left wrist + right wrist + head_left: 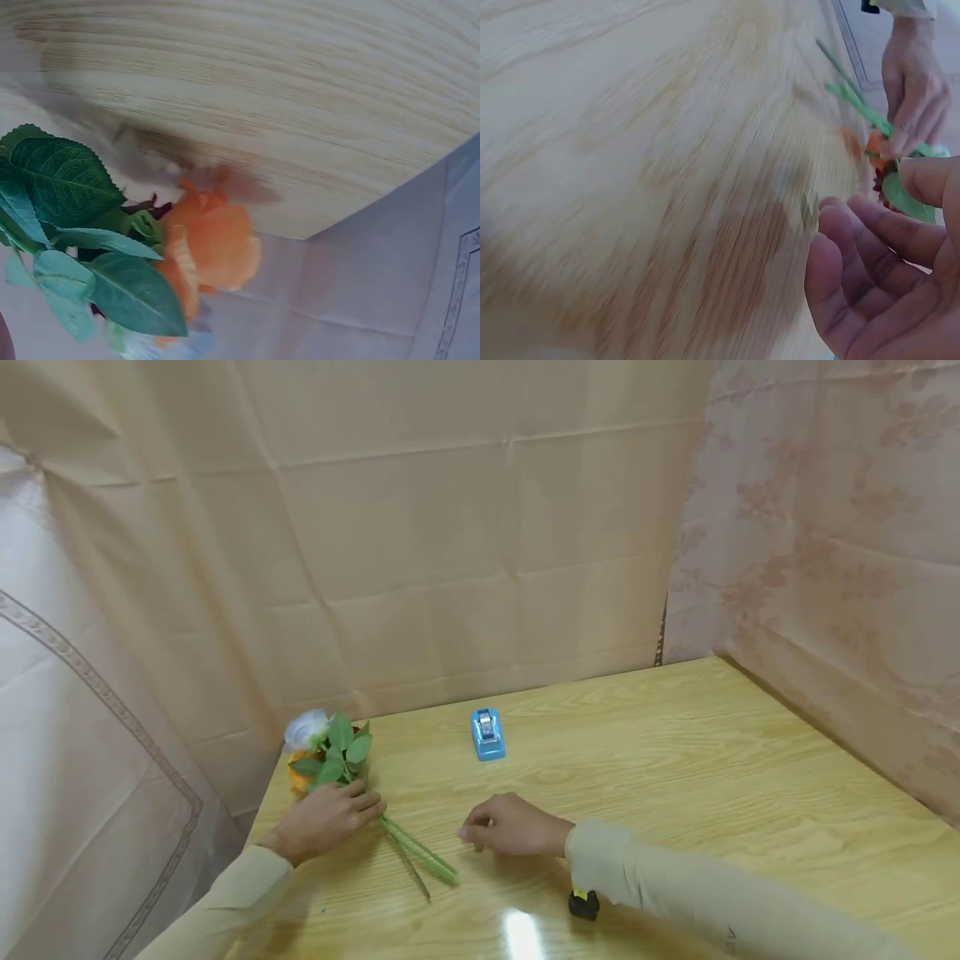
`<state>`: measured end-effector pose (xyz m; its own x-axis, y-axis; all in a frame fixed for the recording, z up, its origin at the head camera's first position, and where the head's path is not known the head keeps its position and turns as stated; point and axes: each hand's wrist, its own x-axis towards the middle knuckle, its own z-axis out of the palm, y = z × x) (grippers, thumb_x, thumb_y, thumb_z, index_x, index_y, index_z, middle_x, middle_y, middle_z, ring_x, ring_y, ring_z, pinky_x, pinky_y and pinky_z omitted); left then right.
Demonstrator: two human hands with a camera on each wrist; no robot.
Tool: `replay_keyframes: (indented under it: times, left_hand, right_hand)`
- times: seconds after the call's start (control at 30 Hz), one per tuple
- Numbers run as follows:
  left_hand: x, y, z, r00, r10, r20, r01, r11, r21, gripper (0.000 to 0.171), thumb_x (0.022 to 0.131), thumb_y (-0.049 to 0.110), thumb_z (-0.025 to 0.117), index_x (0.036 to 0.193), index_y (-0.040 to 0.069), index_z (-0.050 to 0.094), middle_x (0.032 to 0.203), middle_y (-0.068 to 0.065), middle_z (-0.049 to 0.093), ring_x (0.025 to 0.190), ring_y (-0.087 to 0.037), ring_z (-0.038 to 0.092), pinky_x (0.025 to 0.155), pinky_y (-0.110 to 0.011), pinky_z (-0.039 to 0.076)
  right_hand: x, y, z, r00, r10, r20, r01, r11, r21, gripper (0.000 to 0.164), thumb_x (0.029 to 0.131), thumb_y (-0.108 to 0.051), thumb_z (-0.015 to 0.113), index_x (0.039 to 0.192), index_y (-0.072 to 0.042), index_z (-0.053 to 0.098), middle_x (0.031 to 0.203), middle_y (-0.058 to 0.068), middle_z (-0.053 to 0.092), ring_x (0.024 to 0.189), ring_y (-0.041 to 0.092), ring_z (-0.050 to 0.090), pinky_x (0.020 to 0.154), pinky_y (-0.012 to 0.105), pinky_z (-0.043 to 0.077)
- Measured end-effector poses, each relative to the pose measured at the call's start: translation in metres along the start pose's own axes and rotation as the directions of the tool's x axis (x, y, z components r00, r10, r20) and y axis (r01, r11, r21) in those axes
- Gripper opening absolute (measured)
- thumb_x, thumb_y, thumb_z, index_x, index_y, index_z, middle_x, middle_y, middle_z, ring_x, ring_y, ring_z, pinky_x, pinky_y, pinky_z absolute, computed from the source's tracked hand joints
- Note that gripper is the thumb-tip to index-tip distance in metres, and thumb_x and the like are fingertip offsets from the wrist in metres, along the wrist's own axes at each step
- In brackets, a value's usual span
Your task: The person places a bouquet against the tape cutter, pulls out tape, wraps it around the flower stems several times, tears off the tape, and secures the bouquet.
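My left hand (330, 814) grips the stems of a bunch of flowers (341, 752) at the table's left side. A pale blue-white bloom and an orange bloom (214, 244) show among green leaves (71, 180), with a bit of dark red behind. The green stems (420, 852) stick out past the hand toward the right and front. My right hand (517, 825) hovers over the table to the right of the stem ends, fingers loosely curled, holding nothing. In the right wrist view its fingertips (826, 259) show bare, with the left hand and flowers beyond.
A small blue desk item with a metal top (488, 734) stands on the wooden table (675, 760) toward the back. A black and yellow device (583, 905) sits by the right sleeve. Beige cloth (450, 527) hangs behind, patterned cloth (840, 527) at the right.
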<state>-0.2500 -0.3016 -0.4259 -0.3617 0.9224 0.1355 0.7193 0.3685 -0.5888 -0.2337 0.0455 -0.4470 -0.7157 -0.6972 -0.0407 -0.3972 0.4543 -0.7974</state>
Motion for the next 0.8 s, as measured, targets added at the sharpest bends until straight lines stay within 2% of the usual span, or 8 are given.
replay_keyframes:
  times: [0.1,0.23,0.37,0.47,0.53,0.63,0.73,0.8]
  left_hand:
    - [0.006,0.003,0.0,1.0,0.003,-0.031,-0.003,1.0,0.004,0.033,0.079,0.011,0.083,0.111,0.013,0.076,0.103,0.004,0.073,0.087,-0.016,0.062,0.061,-0.025,0.052]
    - [0.013,0.008,-0.003,0.999,0.007,-0.035,-0.007,1.0,0.016,0.028,0.083,0.014,0.082,0.11,0.012,0.076,0.1,0.003,0.072,0.084,-0.014,0.06,0.061,-0.023,0.05]
    - [0.021,0.011,-0.007,0.999,0.009,-0.033,-0.009,1.0,0.02,0.026,0.085,0.017,0.081,0.111,0.012,0.077,0.101,0.004,0.072,0.084,-0.015,0.058,0.06,-0.023,0.049]
    - [0.027,0.011,-0.011,1.0,0.011,-0.016,-0.011,0.999,0.043,0.028,0.085,0.018,0.082,0.113,0.014,0.077,0.103,0.004,0.072,0.087,-0.015,0.059,0.06,-0.024,0.049]
    - [0.03,0.01,-0.013,1.0,0.014,-0.002,-0.014,0.998,0.061,0.029,0.085,0.018,0.083,0.114,0.014,0.077,0.105,0.004,0.072,0.088,-0.016,0.059,0.06,-0.024,0.049]
    - [0.033,0.009,-0.015,1.0,0.013,0.023,-0.015,0.997,0.081,0.031,0.085,0.018,0.083,0.115,0.016,0.077,0.106,0.005,0.072,0.089,-0.015,0.059,0.06,-0.023,0.049]
    - [0.032,0.012,-0.015,0.999,0.008,0.046,-0.011,0.997,0.077,0.033,0.084,0.018,0.084,0.116,0.015,0.077,0.104,0.005,0.07,0.087,-0.014,0.058,0.058,-0.022,0.048]
    - [0.031,0.015,-0.015,0.998,0.0,0.062,-0.004,0.998,0.068,0.033,0.085,0.017,0.083,0.117,0.015,0.077,0.103,0.005,0.07,0.087,-0.014,0.058,0.058,-0.022,0.047]
  right_hand:
    - [0.006,-0.008,0.009,1.0,-0.014,0.001,0.014,0.999,-0.041,0.038,0.106,-0.041,0.057,0.116,-0.009,0.076,0.096,-0.007,0.075,0.085,0.005,0.068,0.077,0.024,0.054]
    - [0.011,-0.018,0.021,0.999,-0.049,-0.006,0.047,0.987,-0.156,0.044,0.105,-0.048,0.056,0.117,-0.01,0.076,0.1,-0.01,0.074,0.084,-0.001,0.065,0.077,0.023,0.054]
    - [0.012,-0.025,0.028,0.997,-0.078,-0.003,0.076,0.973,-0.217,0.047,0.106,-0.047,0.053,0.121,-0.007,0.074,0.082,-0.009,0.071,0.068,-0.001,0.061,0.075,0.021,0.053]
    - [0.011,-0.027,0.029,0.998,-0.068,-0.003,0.066,0.981,-0.18,0.044,0.108,-0.043,0.052,0.122,-0.007,0.074,0.069,-0.009,0.064,0.057,0.001,0.055,0.072,0.021,0.052]
    - [0.01,-0.028,0.028,0.998,-0.062,-0.011,0.06,0.986,-0.158,0.041,0.108,-0.039,0.053,0.121,-0.006,0.074,0.067,-0.009,0.062,0.054,0.002,0.053,0.071,0.02,0.052]
    - [0.01,-0.027,0.027,0.997,-0.071,-0.026,0.067,0.988,-0.139,0.036,0.107,-0.037,0.055,0.109,-0.009,0.077,0.061,-0.011,0.057,0.048,0.0,0.045,0.057,0.019,0.047]
    - [0.009,-0.027,0.028,0.995,-0.087,-0.037,0.079,0.98,-0.182,0.035,0.104,-0.04,0.06,0.088,-0.013,0.074,0.052,-0.013,0.047,0.041,-0.002,0.034,0.045,0.017,0.034]
    - [0.009,-0.026,0.03,0.995,-0.088,-0.043,0.076,0.971,-0.225,0.034,0.101,-0.042,0.065,0.079,-0.017,0.07,0.049,-0.015,0.044,0.039,-0.003,0.03,0.041,0.016,0.027]
